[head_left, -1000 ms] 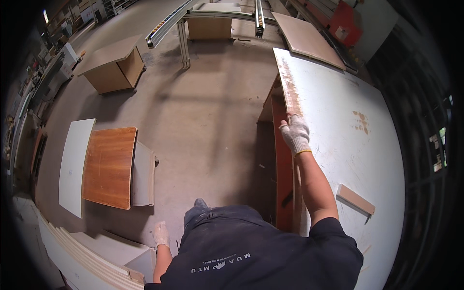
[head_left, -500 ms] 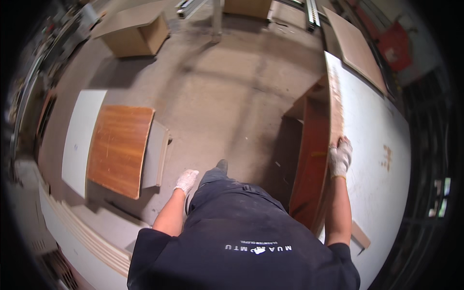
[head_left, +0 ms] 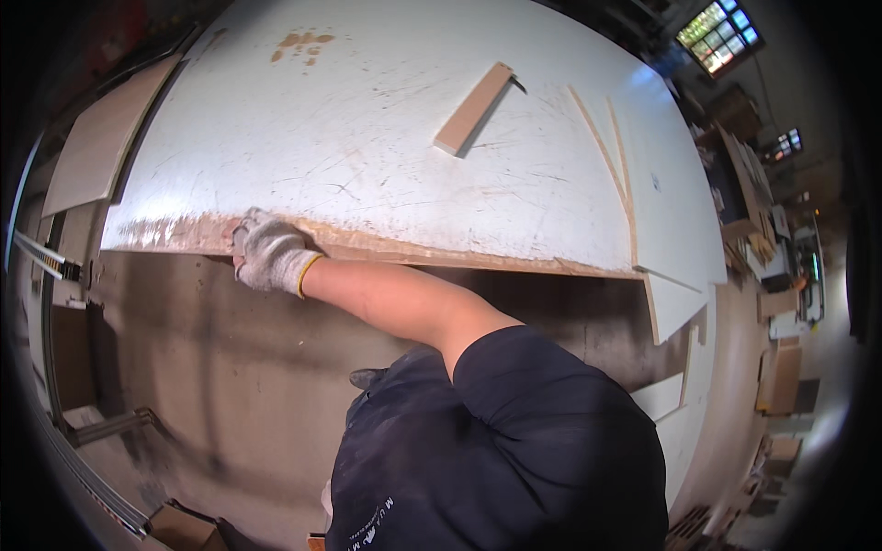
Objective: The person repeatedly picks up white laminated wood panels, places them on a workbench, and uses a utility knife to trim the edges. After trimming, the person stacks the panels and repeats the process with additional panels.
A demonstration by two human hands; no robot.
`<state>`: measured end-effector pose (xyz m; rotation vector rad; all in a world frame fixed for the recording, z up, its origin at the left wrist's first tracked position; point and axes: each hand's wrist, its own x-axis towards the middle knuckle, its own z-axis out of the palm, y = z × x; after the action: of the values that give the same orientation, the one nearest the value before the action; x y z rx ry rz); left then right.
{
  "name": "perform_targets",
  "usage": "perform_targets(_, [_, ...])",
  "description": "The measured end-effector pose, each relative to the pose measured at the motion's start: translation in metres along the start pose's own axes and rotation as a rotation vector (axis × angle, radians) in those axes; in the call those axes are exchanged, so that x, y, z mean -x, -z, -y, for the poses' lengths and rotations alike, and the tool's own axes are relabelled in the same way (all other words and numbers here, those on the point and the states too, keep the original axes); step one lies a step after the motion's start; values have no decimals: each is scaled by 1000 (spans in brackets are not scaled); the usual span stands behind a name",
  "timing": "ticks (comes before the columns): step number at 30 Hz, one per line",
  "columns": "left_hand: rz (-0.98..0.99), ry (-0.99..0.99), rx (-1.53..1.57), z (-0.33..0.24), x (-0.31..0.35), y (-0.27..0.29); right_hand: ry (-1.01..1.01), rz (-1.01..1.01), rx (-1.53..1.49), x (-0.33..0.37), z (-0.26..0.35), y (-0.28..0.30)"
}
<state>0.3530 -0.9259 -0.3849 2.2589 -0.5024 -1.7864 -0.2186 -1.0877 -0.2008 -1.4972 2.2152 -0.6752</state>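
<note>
My right hand [head_left: 266,250], in a pale knitted glove, is at the near edge of a large white worktable [head_left: 395,129], left of centre. Its fingers are bent over the worn edge strip [head_left: 386,246], where the white surface has rubbed away to brown. A pale patch low at the left side of my body may be part of my gloved left hand; its fingers are hidden. Farther back on the scratched tabletop lies a wooden block [head_left: 473,108], a thin dark piece sticking out by its far end.
White panels [head_left: 675,220] with bare wood edges lie at the table's right end. A light brown board [head_left: 110,138] rests beyond its left end. Metal rails [head_left: 46,257] run along the far left, above the concrete floor [head_left: 266,367]. Cardboard boxes [head_left: 781,376] stand at the right.
My view has swung right, so the worktable now spans the upper picture and the brown panel stack is gone from sight. My right hand is still on the table edge; my left is mostly hidden.
</note>
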Motion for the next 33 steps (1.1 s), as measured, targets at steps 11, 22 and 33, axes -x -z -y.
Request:
perform_targets(11, [725, -500, -416, -148, -35, -181, -466, 115, -333, 328, -116, 13])
perform_targets(22, [1214, -1346, -1012, -187, 288, -494, -1087, 68, -427, 468, -134, 5])
perform_targets(33, [1362, -2209, -1580, -110, 375, -670, -1301, -615, -845, 452, -142, -95])
